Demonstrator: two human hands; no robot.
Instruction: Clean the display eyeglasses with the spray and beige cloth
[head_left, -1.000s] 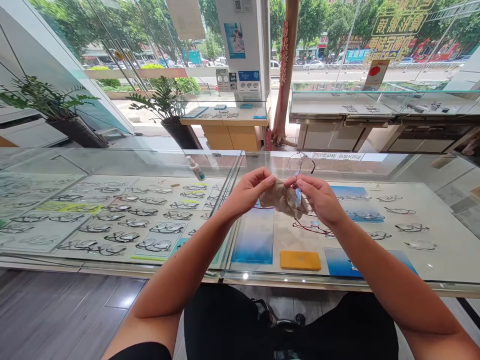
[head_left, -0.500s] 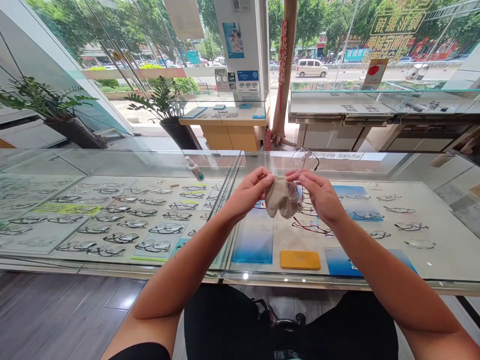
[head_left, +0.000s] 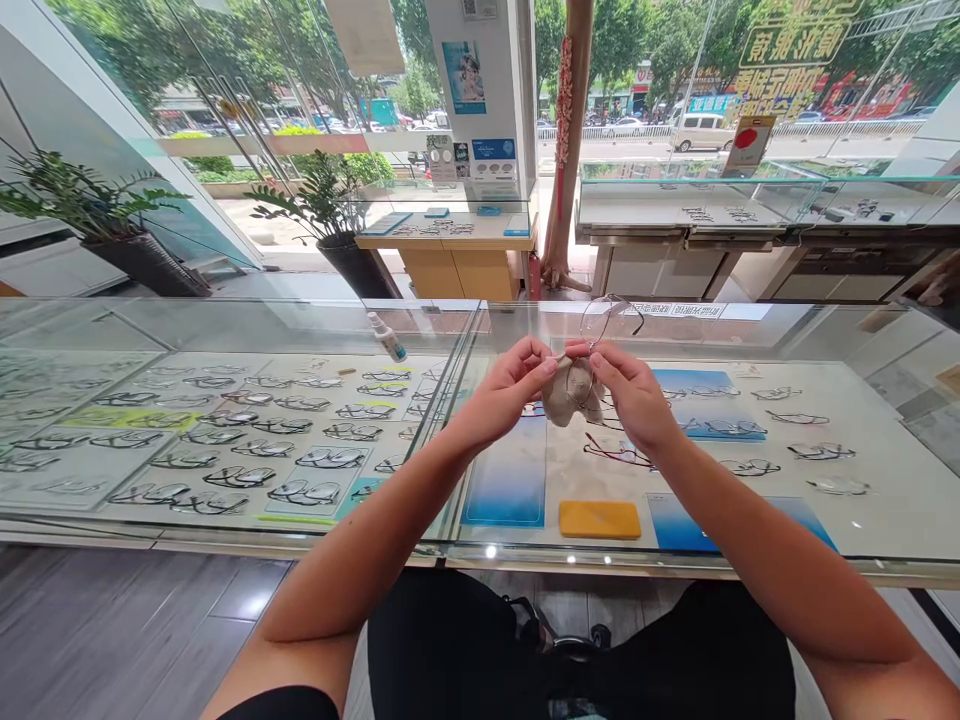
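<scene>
My left hand (head_left: 517, 380) pinches a beige cleaning cloth (head_left: 559, 398) between thumb and fingers, above the glass counter. In my right hand (head_left: 630, 390) is a pair of thin-rimmed eyeglasses (head_left: 598, 318), gripped near the middle of the frame. One lens points up and away from me; the other hangs low, against the cloth, which shows behind it. The fingertips of both hands are close together at the top of the cloth. Part of the frame is hidden behind my right fingers.
Below my hands the glass display counter (head_left: 480, 545) holds rows of eyeglasses (head_left: 304, 492). A yellow case (head_left: 599, 519) lies near its front edge. A small spray bottle (head_left: 387, 337) stands left of my hands. Potted plants (head_left: 341, 240) and more display cases (head_left: 690, 205) are beyond.
My left hand has shifted slightly right, toward the right hand. The cloth has gathered up and now lies behind the lower lens. The eyeglasses have turned a little.
</scene>
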